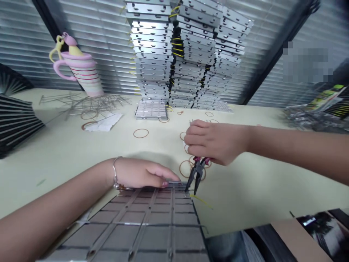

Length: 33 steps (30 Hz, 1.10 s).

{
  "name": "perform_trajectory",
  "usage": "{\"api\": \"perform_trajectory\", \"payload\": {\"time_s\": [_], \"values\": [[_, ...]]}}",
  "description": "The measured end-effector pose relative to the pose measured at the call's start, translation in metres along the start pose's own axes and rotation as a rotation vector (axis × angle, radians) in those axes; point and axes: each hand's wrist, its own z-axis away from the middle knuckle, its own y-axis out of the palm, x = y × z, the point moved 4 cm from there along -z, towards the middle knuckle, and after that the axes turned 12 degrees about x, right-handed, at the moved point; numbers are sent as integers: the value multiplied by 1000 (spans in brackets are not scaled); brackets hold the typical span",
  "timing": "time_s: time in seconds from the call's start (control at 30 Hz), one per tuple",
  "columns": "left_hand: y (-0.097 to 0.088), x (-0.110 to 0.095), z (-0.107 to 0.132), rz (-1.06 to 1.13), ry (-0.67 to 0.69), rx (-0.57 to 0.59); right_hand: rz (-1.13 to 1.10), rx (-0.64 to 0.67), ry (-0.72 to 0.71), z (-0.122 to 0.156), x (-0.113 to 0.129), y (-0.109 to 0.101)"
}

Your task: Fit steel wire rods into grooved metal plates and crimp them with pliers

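My right hand point(215, 141) is wrapped round the red handles of a pair of pliers point(197, 174). The jaws point down and stand apart at the far right corner of a metal panel point(160, 225), and a short yellow wire point(201, 201) sticks out beside them. With its fingers over the panel's far edge and the thumb on top, my left hand point(144, 173) grips the panel. Crossing strips and thin rods run over the panel, which tilts toward me. Whether the jaws touch it I cannot tell.
Tall stacks of similar metal panels point(152, 54) stand at the back. Several brown rubber bands point(141, 128) lie about the table. Thin metal rods point(92, 103) and a torn white paper point(105, 123) lie left, near a striped pink cup point(84, 74). Black slatted pieces point(19, 122) fill the left edge.
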Motion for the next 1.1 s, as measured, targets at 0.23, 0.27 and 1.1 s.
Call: {"api": "perform_trajectory", "payload": {"time_s": [0.23,0.27,1.1], "values": [[2,-5,-1,41,85,38,134,96,-72,-6,-8,-20],[2,-5,-1,30,82,29,133,91,-71,-8,-9,-22],[2,7,-5,76,79,-10,150,-4,-214,-21,-6,-24]]}}
